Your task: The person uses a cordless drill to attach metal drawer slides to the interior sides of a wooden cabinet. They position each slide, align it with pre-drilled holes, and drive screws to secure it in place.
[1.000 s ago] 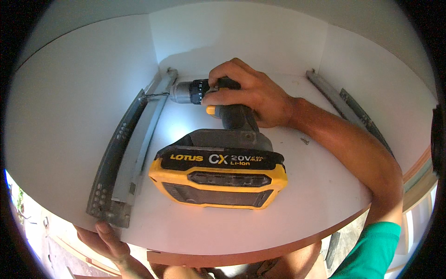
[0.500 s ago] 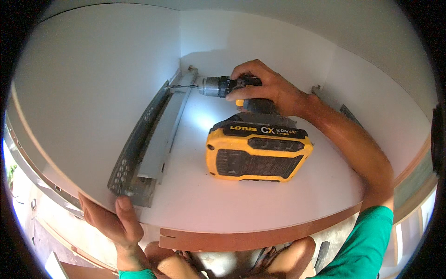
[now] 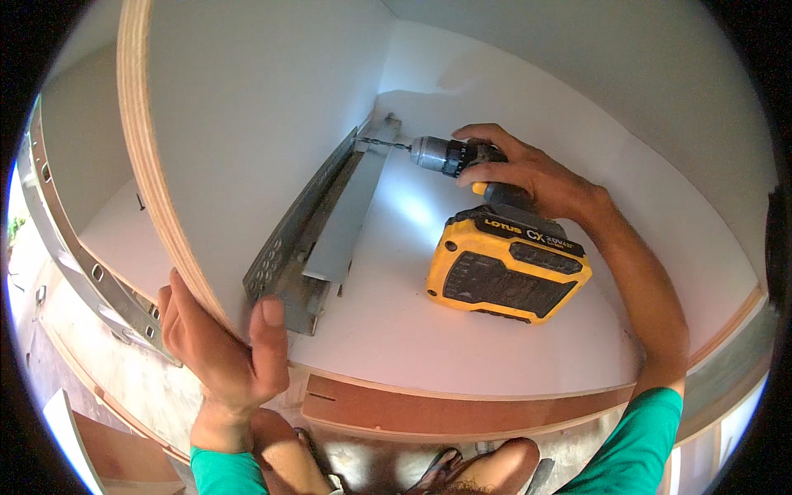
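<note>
My right hand (image 3: 528, 175) is wrapped round a yellow and black cordless drill (image 3: 510, 268), fingers over its body just behind the chuck. The drill lies sideways, its thin bit (image 3: 386, 144) pointing left at the far end of a perforated grey metal drawer slide (image 3: 301, 219). Whether the tip has entered the panel behind cannot be made out. The slide runs along the foot of the white cabinet side panel (image 3: 256, 107). My left hand (image 3: 223, 346) clasps the front plywood edge of that panel, thumb inside near the slide's front end, fingers outside.
Brown-faced front edge (image 3: 462, 406) of the cabinet bottom crosses in front of my knees. A white back wall (image 3: 487, 91) closes the cabinet behind the drill. To the left is another compartment with a long slotted metal strip (image 3: 78, 256). Loose boards (image 3: 124, 450) lie at lower left.
My view has swung left, so the cabinet and drill appear further right and the panel's plywood edge shows more. The bit stays at the slide's far end; both hands keep their hold.
</note>
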A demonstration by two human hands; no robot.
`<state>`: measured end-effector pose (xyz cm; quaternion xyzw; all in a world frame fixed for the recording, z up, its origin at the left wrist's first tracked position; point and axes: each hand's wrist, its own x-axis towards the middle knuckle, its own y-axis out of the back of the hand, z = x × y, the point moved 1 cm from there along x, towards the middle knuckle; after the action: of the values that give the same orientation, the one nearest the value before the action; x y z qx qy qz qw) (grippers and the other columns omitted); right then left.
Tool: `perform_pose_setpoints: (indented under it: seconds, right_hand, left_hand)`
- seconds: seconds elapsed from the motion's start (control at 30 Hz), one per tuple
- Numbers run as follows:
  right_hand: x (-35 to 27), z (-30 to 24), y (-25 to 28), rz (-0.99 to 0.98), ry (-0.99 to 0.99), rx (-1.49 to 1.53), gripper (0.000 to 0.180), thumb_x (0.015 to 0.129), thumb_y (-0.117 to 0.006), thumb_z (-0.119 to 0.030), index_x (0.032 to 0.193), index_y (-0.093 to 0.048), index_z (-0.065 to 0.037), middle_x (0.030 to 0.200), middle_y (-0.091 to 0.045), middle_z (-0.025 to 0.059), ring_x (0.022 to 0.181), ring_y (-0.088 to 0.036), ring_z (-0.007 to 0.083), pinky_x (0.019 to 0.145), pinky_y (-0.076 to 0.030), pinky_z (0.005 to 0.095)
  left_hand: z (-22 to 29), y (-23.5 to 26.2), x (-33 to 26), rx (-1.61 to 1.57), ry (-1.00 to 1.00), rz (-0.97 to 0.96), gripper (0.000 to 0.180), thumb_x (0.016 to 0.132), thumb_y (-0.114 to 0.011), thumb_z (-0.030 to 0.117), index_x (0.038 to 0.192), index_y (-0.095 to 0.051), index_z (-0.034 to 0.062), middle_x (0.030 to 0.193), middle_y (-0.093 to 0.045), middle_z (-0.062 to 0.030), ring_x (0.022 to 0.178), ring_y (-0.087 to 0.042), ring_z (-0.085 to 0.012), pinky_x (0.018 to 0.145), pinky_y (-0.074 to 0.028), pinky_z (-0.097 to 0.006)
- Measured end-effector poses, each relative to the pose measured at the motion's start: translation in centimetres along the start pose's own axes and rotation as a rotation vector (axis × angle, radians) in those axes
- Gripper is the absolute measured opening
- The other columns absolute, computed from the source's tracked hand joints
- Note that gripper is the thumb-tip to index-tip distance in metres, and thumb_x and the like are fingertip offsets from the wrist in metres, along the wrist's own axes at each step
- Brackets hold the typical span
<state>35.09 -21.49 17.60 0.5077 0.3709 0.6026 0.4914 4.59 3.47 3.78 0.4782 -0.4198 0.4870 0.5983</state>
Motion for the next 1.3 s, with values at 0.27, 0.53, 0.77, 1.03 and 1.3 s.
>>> perform_pose_setpoints:
  seconds: [0.27, 0.53, 0.77, 1.03, 1.3]
  right_hand:
    - [-0.1, 1.0, -0.8, 0.012, -0.017, -0.006, 0.063, 0.080, -0.082, 0.005, 0.129, -0.067, -0.032, 0.163, -0.040, 0.0099, 0.144, -0.052, 0.0376, 0.119, -0.051, 0.0457]
    - [-0.6, 3.6, -2.3, 0.095, 0.044, -0.012, 0.052, 0.082, -0.082, -0.001, 0.124, -0.073, -0.030, 0.157, -0.043, 0.0114, 0.143, -0.051, 0.0373, 0.119, -0.048, 0.0450]
    - [-0.8, 3.2, -2.8, 0.133, -0.012, 0.080, 0.049, 0.080, -0.082, -0.003, 0.123, -0.075, -0.027, 0.152, -0.047, 0.0118, 0.142, -0.051, 0.0370, 0.118, -0.047, 0.0458]
    - [-0.8, 2.8, -2.3, 0.119, 0.045, 0.002, 0.045, 0.079, -0.083, -0.006, 0.119, -0.075, -0.024, 0.145, -0.049, 0.0132, 0.140, -0.051, 0.0386, 0.116, -0.048, 0.0483]
    - [-0.7, 2.7, -2.1, 0.098, 0.021, -0.013, 0.043, 0.078, -0.084, -0.006, 0.116, -0.074, -0.023, 0.146, -0.048, 0.0132, 0.142, -0.050, 0.0390, 0.114, -0.052, 0.0476]
  left_hand:
    - [0.0, 0.0, 0.6, 0.033, -0.005, -0.016, 0.062, 0.084, -0.074, 0.029, 0.124, -0.056, -0.0147, 0.094, -0.067, -0.0190, 0.074, -0.057, -0.0338, 0.074, -0.043, -0.042]
    - [0.1, -0.1, 0.7, 0.034, 0.017, -0.007, 0.061, 0.083, -0.074, 0.035, 0.120, -0.061, -0.0111, 0.096, -0.068, -0.0169, 0.074, -0.059, -0.0324, 0.076, -0.043, -0.040]
    - [-0.1, -0.5, 0.0, 0.020, 0.016, 0.038, 0.062, 0.083, -0.073, 0.036, 0.121, -0.061, -0.0115, 0.098, -0.069, -0.0173, 0.077, -0.061, -0.0336, 0.079, -0.045, -0.041]
    - [-0.1, -0.5, 0.2, 0.037, 0.020, 0.029, 0.063, 0.083, -0.073, 0.036, 0.122, -0.061, -0.0118, 0.099, -0.070, -0.0179, 0.077, -0.062, -0.0336, 0.078, -0.044, -0.041]
    - [-0.3, -0.3, 0.2, 0.069, 0.002, 0.010, 0.065, 0.082, -0.074, 0.034, 0.122, -0.059, -0.0139, 0.098, -0.069, -0.0197, 0.074, -0.060, -0.0322, 0.076, -0.043, -0.041]
